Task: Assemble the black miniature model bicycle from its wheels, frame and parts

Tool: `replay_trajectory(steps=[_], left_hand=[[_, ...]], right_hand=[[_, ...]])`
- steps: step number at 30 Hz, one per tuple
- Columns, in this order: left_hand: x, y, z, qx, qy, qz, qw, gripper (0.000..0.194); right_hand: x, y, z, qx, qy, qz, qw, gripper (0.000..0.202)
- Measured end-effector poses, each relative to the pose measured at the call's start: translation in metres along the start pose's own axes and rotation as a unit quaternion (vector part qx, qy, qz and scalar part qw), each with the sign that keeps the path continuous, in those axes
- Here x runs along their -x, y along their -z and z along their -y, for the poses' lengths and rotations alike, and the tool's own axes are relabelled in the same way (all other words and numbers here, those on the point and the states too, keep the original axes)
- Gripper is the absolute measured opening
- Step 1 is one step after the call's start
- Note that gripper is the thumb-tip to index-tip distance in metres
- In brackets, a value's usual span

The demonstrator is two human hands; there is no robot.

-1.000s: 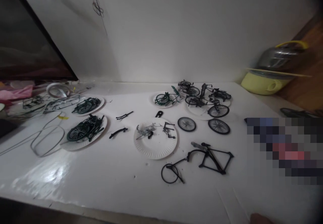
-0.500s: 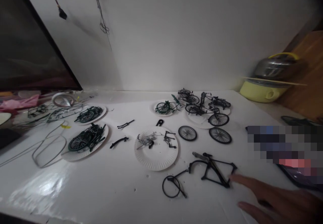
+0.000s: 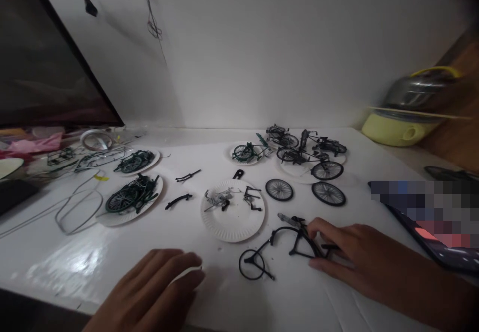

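My right hand [image 3: 348, 257] has its thumb and fingers round the black model bicycle frame [image 3: 295, 230], which lies on the white table. The fingers cover the frame's right part. A grey seat-like piece [image 3: 286, 219] shows at its upper left. Just left of the frame lies a thin black ring with bars [image 3: 251, 264], close to or touching it. My left hand [image 3: 157, 282] is over the table's front, fingers loosely bent and apart, with nothing visible in it. Nearby are two black spoked wheels, one [image 3: 280, 190] left of the other [image 3: 328, 193].
A paper plate [image 3: 234, 230] bears small silver and black parts. Two slim black pieces [image 3: 178, 201] lie left of it. Small bicycles [image 3: 307, 157] stand on plates behind; green bicycle parts [image 3: 130, 195] fill plates at left. A phone-like device [image 3: 422, 232] lies right, a yellow pot [image 3: 392, 128] behind.
My left hand has come into view at the bottom. My right hand has moved from the frame's right end onto it, thumb and fingers now round it. The view has shifted slightly.
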State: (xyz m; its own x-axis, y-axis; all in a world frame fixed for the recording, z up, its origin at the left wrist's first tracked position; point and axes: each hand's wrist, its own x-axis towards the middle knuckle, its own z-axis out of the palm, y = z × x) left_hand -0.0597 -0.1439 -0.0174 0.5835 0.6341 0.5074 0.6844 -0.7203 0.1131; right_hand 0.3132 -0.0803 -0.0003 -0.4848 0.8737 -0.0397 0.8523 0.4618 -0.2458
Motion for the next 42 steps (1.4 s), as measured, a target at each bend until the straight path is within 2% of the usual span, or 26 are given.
replay_trajectory(steps=[3, 5, 9, 12, 15, 19, 24, 25, 27, 28, 29, 33, 35, 38, 40, 42], left_hand=[[-0.039, -0.013, -0.014, 0.06, -0.007, 0.047, 0.997, 0.018], [-0.057, -0.023, -0.02, 0.087, 0.009, 0.116, 0.989, 0.017], [-0.072, -0.035, -0.025, 0.106, 0.011, 0.157, 0.982, 0.021], [-0.074, -0.032, -0.029, 0.105, 0.009, 0.17, 0.98, 0.026], [-0.072, -0.024, -0.033, 0.098, 0.011, 0.163, 0.982, 0.028], [-0.055, -0.02, -0.029, 0.101, 0.02, 0.135, 0.986, 0.027], [-0.038, -0.018, -0.029, 0.102, 0.039, 0.08, 0.991, 0.022], [-0.04, -0.017, -0.032, 0.089, 0.045, 0.073, 0.992, 0.023], [-0.05, -0.017, -0.04, 0.073, 0.008, 0.04, 0.997, 0.023], [-0.057, -0.018, -0.044, 0.056, 0.036, 0.039, 0.997, 0.024], [-0.065, -0.02, -0.048, 0.051, 0.024, 0.028, 0.998, 0.024], [-0.091, -0.035, -0.055, 0.075, -0.006, 0.008, 0.997, 0.02], [-0.1, -0.041, -0.054, 0.113, 0.013, 0.014, 0.993, 0.019], [-0.108, -0.046, -0.054, 0.235, 0.1, 0.002, 0.967, 0.022], [-0.114, -0.047, -0.054, 0.32, 0.17, -0.008, 0.932, 0.042], [-0.122, -0.049, -0.054, 0.384, 0.223, 0.012, 0.896, 0.059]], right_hand=[[-0.012, 0.012, 0.002, -0.011, 0.02, -0.004, 1.0, 0.032], [-0.02, 0.02, 0.001, -0.018, 0.028, -0.027, 0.999, 0.026], [-0.03, 0.021, -0.002, -0.04, 0.04, -0.093, 0.994, 0.026], [-0.027, 0.011, -0.002, -0.071, 0.048, -0.087, 0.993, 0.027], [-0.022, 0.001, 0.004, -0.088, 0.082, -0.079, 0.99, 0.025], [-0.02, -0.003, 0.017, -0.071, 0.129, -0.092, 0.985, 0.022], [-0.016, -0.006, 0.034, -0.059, 0.19, -0.155, 0.968, 0.019], [-0.015, -0.008, 0.037, -0.062, 0.199, -0.169, 0.963, 0.019], [-0.013, -0.01, 0.041, -0.067, 0.213, -0.186, 0.957, 0.018], [-0.013, -0.011, 0.043, -0.068, 0.218, -0.193, 0.954, 0.018], [-0.012, -0.012, 0.044, -0.067, 0.22, -0.198, 0.953, 0.018], [-0.011, -0.013, 0.04, -0.07, 0.21, -0.197, 0.955, 0.007], [-0.011, -0.011, 0.035, -0.076, 0.203, -0.188, 0.958, 0.008], [-0.011, -0.008, 0.027, -0.073, 0.194, -0.205, 0.957, 0.016], [-0.012, -0.006, 0.023, -0.071, 0.185, -0.223, 0.954, 0.016], [-0.012, -0.005, 0.021, -0.071, 0.183, -0.24, 0.951, 0.015]])
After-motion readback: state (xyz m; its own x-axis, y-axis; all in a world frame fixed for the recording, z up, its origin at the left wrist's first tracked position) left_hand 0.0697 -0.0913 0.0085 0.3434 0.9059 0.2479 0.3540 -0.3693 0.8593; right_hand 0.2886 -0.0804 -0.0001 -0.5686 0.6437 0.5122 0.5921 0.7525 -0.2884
